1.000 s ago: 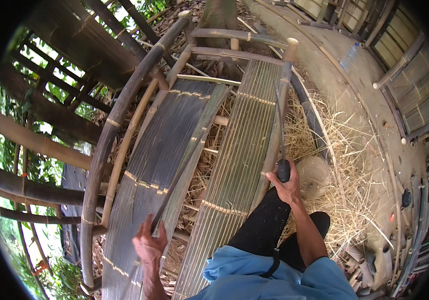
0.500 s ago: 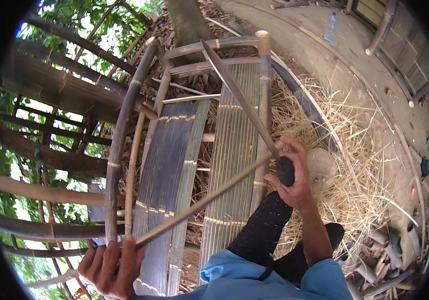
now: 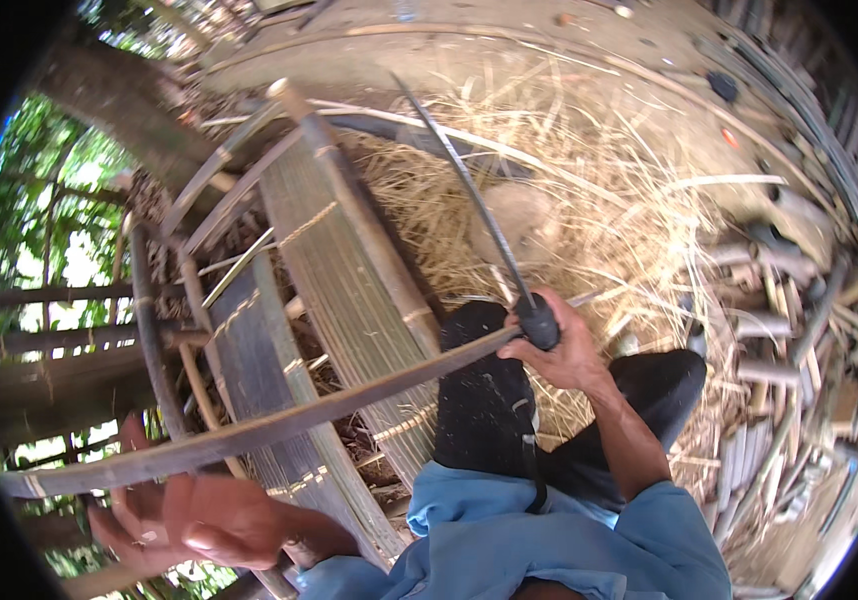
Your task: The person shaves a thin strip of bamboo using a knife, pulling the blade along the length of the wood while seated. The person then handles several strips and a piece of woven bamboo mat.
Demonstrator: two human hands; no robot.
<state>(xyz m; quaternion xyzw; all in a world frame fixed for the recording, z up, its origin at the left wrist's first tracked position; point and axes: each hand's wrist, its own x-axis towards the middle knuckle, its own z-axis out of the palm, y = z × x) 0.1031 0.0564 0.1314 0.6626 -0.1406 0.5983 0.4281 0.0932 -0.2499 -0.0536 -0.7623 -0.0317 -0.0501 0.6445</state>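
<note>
My right hand is closed around the dark handle of a machete, whose long blade points up and away to the left. A long, flat bamboo strip slants from that hand down to the far left, its near end against the handle and fingers. My left hand is at the lower left, palm turned up and fingers spread, somewhat blurred. It lies just under the strip's left part, with one finger showing above the strip; whether they touch I cannot tell.
A bamboo bench with slatted panels stands to the left of my legs. Pale shavings cover the ground ahead, around a round, flat block. Cut bamboo pieces lie at the right. A bamboo railing edges the left side.
My view has turned to the right. My left hand has gone from gripping the strip to spread fingers, palm up. The strip now shows its broad face; my right hand still holds the machete.
</note>
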